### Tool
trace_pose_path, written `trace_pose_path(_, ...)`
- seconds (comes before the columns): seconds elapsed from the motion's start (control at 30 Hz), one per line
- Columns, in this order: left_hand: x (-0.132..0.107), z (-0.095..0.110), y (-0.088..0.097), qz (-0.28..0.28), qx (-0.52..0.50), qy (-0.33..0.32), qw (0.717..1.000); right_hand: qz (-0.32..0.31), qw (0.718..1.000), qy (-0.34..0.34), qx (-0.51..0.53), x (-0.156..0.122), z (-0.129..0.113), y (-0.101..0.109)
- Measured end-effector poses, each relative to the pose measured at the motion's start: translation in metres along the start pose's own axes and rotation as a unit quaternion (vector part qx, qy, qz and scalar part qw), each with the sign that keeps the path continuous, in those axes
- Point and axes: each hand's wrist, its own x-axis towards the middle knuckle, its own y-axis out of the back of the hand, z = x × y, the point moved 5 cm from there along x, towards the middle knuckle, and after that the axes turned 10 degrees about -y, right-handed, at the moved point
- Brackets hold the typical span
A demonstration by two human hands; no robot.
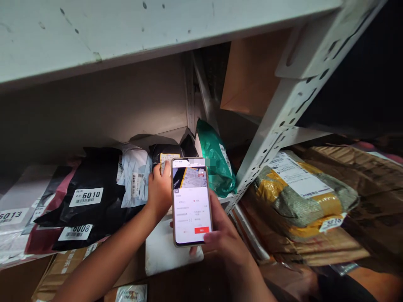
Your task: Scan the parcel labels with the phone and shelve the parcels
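Observation:
My right hand (220, 235) is wrapped round a smartphone (191, 200), thumb near a red button on its lit screen. The screen shows a camera picture of a label above a form. My left hand (160, 188) reaches onto the shelf and grips a small black parcel (166, 156) with a yellow-edged label, just behind the phone's top. A white parcel (134, 174) with a barcode lies to the left of that hand.
Black bags labelled 6010 (86, 196) and 6008 (75, 232) lie on the shelf at left. A green bag (215, 161) stands beside the slotted metal upright (283, 121). A yellow-taped parcel (302, 197) rests on cardboard at right. A white shelf board (126, 33) hangs overhead.

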Motion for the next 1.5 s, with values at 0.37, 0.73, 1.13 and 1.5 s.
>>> trace_pose_path(0.37,0.036,0.022,-0.011,-0.168,0.179,-0.228,0.942,0.297,0.935,0.192,-0.025,-0.063,-0.053,0.033)
trace_pose_path(0.73,0.056,0.041,-0.052,-0.286,0.212,-0.098,0.929,0.289,0.937,0.188,-0.046,-0.068,-0.062,0.031)
trace_pose_path(1.13,0.109,0.026,-0.046,-0.208,0.074,0.115,0.969,0.272,0.946,0.161,-0.066,-0.053,-0.051,0.027)
trace_pose_path(1.5,0.109,0.003,-0.050,-0.274,0.068,0.059,0.957,0.229,0.967,0.091,-0.063,-0.040,-0.042,0.024)
